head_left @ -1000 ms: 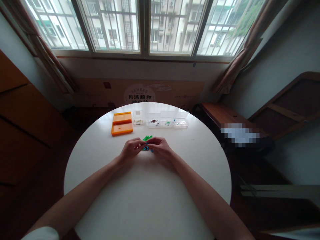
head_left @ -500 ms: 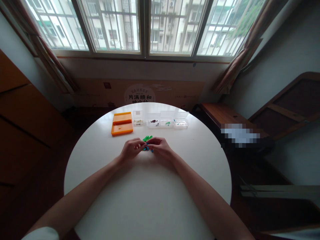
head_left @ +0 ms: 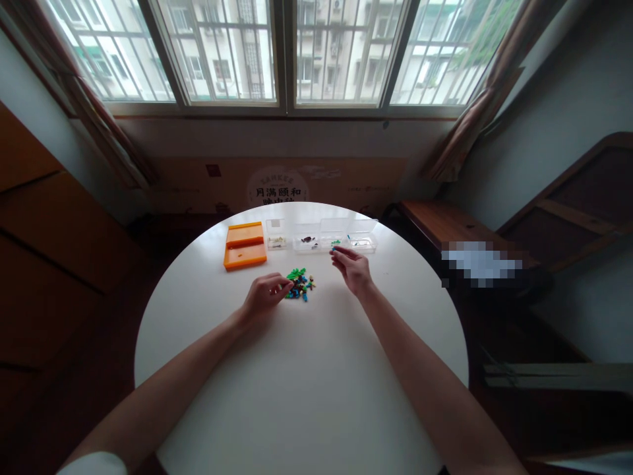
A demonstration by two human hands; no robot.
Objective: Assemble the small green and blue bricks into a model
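Note:
A small pile of green, blue, dark and yellowish toy bricks (head_left: 299, 286) lies near the middle of the white round table (head_left: 297, 376). My left hand (head_left: 267, 290) rests at the pile's left edge, fingers curled together; whatever the fingertips may hold is hidden. Away to the upper right of the pile, my right hand (head_left: 353, 269) is raised near the clear boxes. Between its thumb and finger is a tiny blue brick (head_left: 334, 249), partly covered by the fingertips.
Behind the pile stand open clear plastic boxes: one with pale pieces (head_left: 277, 243), one with dark pieces (head_left: 307, 243), one with green pieces (head_left: 336, 243), and a box at the right (head_left: 362, 243). An orange two-part tray (head_left: 246, 265) sits left of them.
My right hand has left the pile and moved up and right toward the clear boxes, with the blue brick in its fingertips. My left hand stays by the pile, which is now more exposed.

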